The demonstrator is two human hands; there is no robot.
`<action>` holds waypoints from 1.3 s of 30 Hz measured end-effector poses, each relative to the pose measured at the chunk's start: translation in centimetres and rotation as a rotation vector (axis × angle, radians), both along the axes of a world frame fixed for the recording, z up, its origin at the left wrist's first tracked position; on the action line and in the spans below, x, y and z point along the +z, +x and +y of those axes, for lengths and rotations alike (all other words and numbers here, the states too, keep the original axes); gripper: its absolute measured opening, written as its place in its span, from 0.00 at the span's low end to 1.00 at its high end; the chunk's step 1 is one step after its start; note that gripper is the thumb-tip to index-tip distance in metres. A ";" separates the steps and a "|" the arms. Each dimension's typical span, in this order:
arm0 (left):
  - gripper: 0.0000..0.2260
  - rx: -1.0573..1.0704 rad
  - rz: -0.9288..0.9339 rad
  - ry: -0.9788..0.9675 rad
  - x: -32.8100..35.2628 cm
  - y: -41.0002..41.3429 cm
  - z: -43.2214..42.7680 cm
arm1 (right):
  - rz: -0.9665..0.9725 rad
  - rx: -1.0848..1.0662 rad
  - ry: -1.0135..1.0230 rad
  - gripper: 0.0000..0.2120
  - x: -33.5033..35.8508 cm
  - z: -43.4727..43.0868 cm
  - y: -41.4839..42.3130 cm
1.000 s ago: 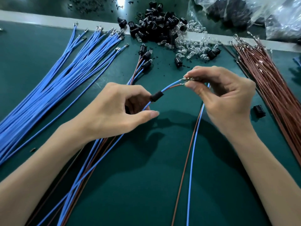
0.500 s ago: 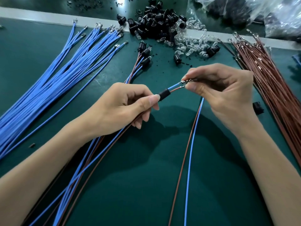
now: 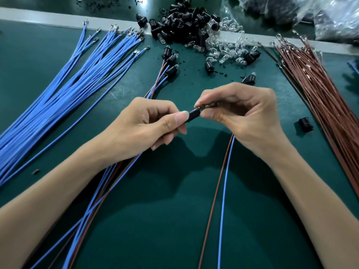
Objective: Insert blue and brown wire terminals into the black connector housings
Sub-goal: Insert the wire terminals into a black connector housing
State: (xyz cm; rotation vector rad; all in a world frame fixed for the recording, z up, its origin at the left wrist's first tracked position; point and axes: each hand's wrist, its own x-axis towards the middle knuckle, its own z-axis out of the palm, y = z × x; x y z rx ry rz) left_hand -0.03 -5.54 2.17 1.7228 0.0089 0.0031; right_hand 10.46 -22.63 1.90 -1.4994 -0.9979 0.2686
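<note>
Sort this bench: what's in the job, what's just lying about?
In the job: small black plastic connector housing, left hand gripping; thin blue-and-brown wire pair, right hand pinching.
Lying about: small clear bulbs; crinkled clear plastic bags.

L grip [image 3: 147, 121], R grip [image 3: 242, 113] bare, forearms [image 3: 58, 191] bare, nails [image 3: 181, 118] longish

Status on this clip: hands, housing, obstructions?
Left hand pinches black housing. Right hand pinches wire terminals at its mouth. No obstruction seen.
</note>
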 end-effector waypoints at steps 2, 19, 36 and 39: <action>0.11 -0.008 0.005 -0.012 0.0 0.1 0.1 | -0.020 0.055 -0.033 0.15 0.2 -0.2 0.0; 0.13 -0.061 -0.070 0.139 -0.1 -0.2 0.5 | -0.329 0.007 -0.181 0.06 -0.1 0.2 -0.9; 0.06 0.137 -0.147 0.117 -0.3 0.2 0.2 | -0.260 -0.305 -0.093 0.09 -0.6 0.8 -0.2; 0.05 0.224 -0.233 0.179 0.1 0.3 0.2 | -0.372 -0.378 -0.153 0.15 -0.6 0.5 0.2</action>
